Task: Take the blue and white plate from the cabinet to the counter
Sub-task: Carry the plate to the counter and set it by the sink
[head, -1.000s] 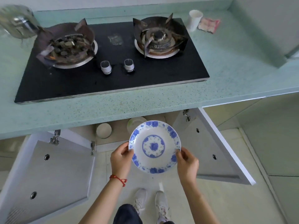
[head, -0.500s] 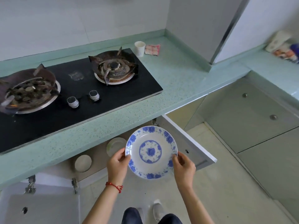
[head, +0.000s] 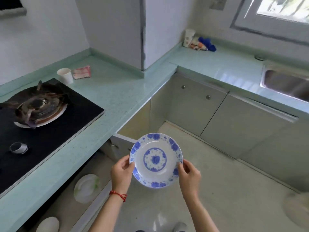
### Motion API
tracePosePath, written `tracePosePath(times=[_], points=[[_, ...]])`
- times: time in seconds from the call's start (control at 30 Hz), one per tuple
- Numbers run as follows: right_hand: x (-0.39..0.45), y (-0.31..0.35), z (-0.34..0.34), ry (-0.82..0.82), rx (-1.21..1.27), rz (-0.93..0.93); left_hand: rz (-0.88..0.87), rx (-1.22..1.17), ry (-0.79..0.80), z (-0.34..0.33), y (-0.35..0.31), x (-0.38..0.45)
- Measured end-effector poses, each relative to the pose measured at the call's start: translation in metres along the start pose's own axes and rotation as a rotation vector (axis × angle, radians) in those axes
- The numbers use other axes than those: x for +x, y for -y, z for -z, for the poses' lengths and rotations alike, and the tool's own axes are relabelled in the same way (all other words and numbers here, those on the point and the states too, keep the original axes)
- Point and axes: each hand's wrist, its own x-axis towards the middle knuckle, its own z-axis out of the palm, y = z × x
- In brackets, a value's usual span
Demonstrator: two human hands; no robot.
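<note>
The blue and white plate (head: 155, 159) is held face up in the air over the floor, in front of the open cabinet (head: 93, 166). My left hand (head: 121, 173) grips its left rim and my right hand (head: 189, 175) grips its right rim. The pale green counter (head: 117, 94) runs along the left and turns a corner toward the right under the window. The plate is below counter height and to the right of the counter's front edge.
A black gas hob (head: 41, 114) sits in the counter at left. A paper cup (head: 65, 78) and a pink packet (head: 82, 72) stand behind it. A steel sink (head: 286, 84) is at right. White dishes (head: 87, 188) lie in the cabinet. The open door (head: 122, 146) is just behind the plate.
The view has swung to the right, from the hob toward the counter corner and sink. Both hands still hold the plate, now farther right of the open cabinet.
</note>
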Motion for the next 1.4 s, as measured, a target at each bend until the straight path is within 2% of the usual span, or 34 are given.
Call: tracePosePath(times=[0.43,0.77,1.0,1.4], points=[[0.073,-0.020,0.159,-0.338,0.049,-0.076,-0.097,0.040,0.334,-0.199,-0.048,-0.010],[0.132,-0.033,0.246,-0.444,0.107,-0.091,-0.099,0.032,0.451,-0.318,-0.069,-0.018],[0.181,-0.036,0.265,-0.463,0.089,-0.103,-0.084,0.066,0.473,-0.367,-0.082,0.001],[0.353,-0.014,0.259,-0.458,0.070,-0.115,-0.075,0.035,0.449,-0.484,-0.126,0.120]])
